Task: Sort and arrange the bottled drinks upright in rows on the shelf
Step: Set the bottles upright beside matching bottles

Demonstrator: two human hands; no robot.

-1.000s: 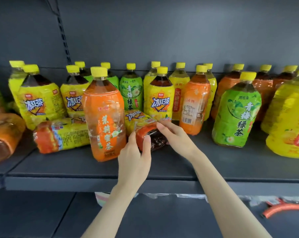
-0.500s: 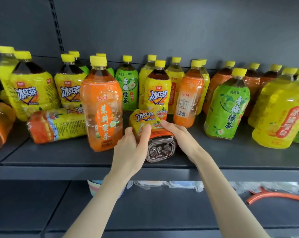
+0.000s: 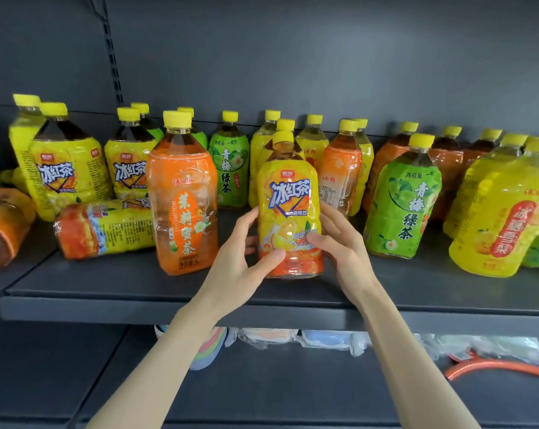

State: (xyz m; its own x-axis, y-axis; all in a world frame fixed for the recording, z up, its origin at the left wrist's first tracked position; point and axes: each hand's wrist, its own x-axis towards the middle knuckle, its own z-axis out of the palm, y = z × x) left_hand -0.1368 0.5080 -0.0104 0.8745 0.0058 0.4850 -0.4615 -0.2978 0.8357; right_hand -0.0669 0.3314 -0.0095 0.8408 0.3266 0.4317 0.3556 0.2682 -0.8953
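Since the earlier frames the yellow iced-tea bottle (image 3: 288,209) had come up from lying on its side to standing cap-up near the front middle of the shelf (image 3: 417,292); whether its base was fully down I could not tell

Across the shelf, at 12 o'clock of that bottle, the back bottles (image 3: 229,162) already stood upright, but flavours were mixed and the lines loose, so the sorting looked far from finished. An orange jasmine-tea bottle (image 3: 183,193) stood just beside it at 9 o'clock, and a green-tea bottle (image 3: 401,199) stood near at 3 o'clock. Farther out at 9 o'clock a toppled yellow-and-orange bottle (image 3: 107,227) lay on its side, and a toppled orange bottle (image 3: 2,230) lay at the far left edge; both were left to raise

The left hand (image 3: 240,261) gripped the raised bottle low on its left, thumb across the front. The right hand (image 3: 339,246) held the lower right, its fingers (image 3: 319,239) curled onto the label
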